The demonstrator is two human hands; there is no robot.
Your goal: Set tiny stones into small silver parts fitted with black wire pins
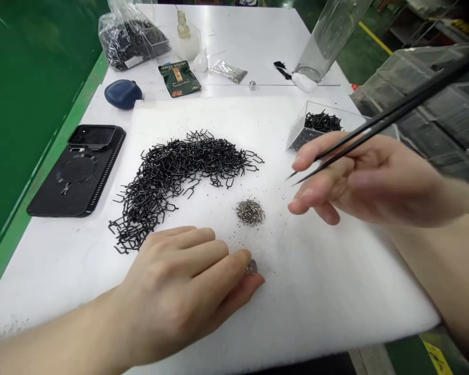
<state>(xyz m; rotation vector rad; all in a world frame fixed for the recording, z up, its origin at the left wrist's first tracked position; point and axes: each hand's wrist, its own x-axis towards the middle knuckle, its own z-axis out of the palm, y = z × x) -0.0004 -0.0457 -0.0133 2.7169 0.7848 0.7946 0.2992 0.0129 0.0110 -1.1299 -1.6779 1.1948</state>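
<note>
Holding long black tweezers (394, 112) in a narrow pinch, the right hand (367, 179) hangs over the white foam (328, 281), tips slanting down and left toward a gray pile (250, 212). The left hand (175, 281) lies low, fingers curled on a small clear lump (251, 267), maybe a bead, just below the pile.
</note>
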